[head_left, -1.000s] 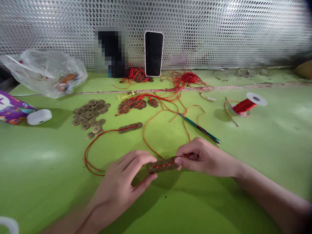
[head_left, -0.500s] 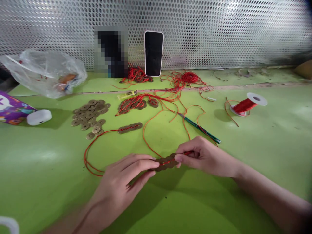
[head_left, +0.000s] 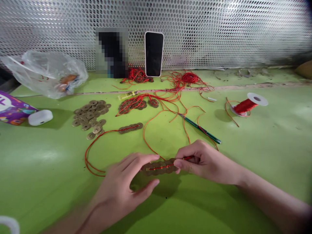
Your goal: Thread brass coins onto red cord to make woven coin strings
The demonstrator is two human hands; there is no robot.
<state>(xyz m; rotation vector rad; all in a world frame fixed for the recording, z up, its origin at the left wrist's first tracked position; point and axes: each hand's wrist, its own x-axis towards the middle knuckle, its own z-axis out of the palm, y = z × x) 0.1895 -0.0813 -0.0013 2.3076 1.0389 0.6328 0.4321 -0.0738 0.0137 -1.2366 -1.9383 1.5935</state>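
A strip of overlapping brass coins (head_left: 159, 168), laced with red cord along its middle, hangs over the green table between my hands. My right hand (head_left: 195, 161) pinches its right end between thumb and fingers, with red cord running through the grip. Around the strip's left end my left hand (head_left: 129, 178) is spread, thumb below and fingers above, the thumb clear of the coins. Beyond them lies a second laced coin strip (head_left: 131, 128), its long red cord (head_left: 85, 156) curving toward my left wrist. Loose coins (head_left: 90, 112) are heaped to the left.
Farther back are finished coin bundles (head_left: 133, 104) with red cords and a yellow cutter (head_left: 128, 94). A green pen-like tool (head_left: 201, 128) and a spool of red cord (head_left: 246, 105) lie to the right. A phone (head_left: 154, 54) leans on the perforated panel; a plastic bag (head_left: 46, 73) sits left.
My left hand has let go of the coin strip, its thumb and fingers spreading apart. The strip's left end now shows, and my right hand still grips the other end.
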